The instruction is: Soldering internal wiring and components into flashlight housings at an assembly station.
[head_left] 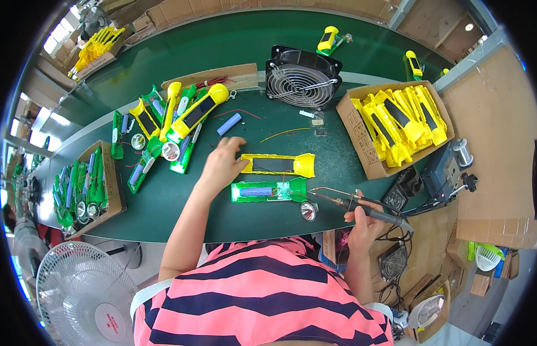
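Green counter [332, 222] in a workshop: a cardboard box [357, 135] of yellow casings [401, 121] stands at 2 o'clock, a black fan [303, 81] at 12. At 4 o'clock, the right hand [363, 224] has its fingers clamped on a soldering iron [349, 205]. Mid-counter lies a yellow shell [274, 165] — the left hand [222, 160] at its 9 o'clock end, thumb and fingers apart, contact impossible to tell. At the shell's 6 o'clock lies a green casing [283, 197] holding a blue battery [256, 191] — a silver reflector [308, 211] off its 4 o'clock corner.
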Demonstrator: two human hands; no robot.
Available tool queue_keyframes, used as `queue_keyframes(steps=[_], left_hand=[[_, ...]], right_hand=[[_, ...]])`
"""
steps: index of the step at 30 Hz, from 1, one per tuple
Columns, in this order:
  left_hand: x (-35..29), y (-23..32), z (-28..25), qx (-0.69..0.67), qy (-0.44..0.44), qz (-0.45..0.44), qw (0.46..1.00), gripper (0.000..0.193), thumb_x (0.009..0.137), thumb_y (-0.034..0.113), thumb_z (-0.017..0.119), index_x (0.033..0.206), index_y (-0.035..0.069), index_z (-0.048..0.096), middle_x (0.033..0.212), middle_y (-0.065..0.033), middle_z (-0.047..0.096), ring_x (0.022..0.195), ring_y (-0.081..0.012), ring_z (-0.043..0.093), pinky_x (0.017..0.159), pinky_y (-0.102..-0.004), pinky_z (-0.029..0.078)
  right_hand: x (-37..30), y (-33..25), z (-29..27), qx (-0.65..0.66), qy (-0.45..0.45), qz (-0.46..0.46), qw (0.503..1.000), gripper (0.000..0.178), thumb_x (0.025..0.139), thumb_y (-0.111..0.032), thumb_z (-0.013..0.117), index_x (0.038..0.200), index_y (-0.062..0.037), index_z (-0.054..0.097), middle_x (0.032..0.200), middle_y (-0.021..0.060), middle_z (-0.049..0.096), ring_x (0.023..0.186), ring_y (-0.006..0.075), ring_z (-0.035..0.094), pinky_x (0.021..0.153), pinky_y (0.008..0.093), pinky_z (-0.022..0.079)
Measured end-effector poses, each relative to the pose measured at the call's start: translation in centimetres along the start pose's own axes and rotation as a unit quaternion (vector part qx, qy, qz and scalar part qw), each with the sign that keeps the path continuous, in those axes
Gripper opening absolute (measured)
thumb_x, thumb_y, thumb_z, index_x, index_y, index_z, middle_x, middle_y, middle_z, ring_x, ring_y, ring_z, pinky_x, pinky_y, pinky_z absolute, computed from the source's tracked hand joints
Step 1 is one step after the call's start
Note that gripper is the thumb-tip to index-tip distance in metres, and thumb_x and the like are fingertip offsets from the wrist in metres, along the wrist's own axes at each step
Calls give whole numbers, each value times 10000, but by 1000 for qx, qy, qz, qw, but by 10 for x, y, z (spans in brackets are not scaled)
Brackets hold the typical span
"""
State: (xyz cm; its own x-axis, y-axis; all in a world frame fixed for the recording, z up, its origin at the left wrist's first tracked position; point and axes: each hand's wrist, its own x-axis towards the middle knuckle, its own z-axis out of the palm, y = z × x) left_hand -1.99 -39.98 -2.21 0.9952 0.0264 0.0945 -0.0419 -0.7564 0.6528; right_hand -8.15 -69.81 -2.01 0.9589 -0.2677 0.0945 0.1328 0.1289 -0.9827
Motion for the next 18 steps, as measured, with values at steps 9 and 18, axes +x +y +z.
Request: queue_keyframes(steps=[9,18], left_hand=[[-44,10,14,75,213,162,960,338,595,-69,603,909,56,605,1006,-144,504,860,-266,549,682,-343,496],[-53,2,12,7,30,265,964,469,600,14,716,879,43,340,1055,-219,451,979,-382,480,856,-485,397]], right_hand=[[16,-10,-19,2,19,-122,992,214,773,-60,582,949,26,499,777,135,572,504,166,531,466,253,443],[113,-38,-51,-277,74,-246,926,257,867,-68,485,1101,13,418,912,138,590,756,156,579,729,255,454]])
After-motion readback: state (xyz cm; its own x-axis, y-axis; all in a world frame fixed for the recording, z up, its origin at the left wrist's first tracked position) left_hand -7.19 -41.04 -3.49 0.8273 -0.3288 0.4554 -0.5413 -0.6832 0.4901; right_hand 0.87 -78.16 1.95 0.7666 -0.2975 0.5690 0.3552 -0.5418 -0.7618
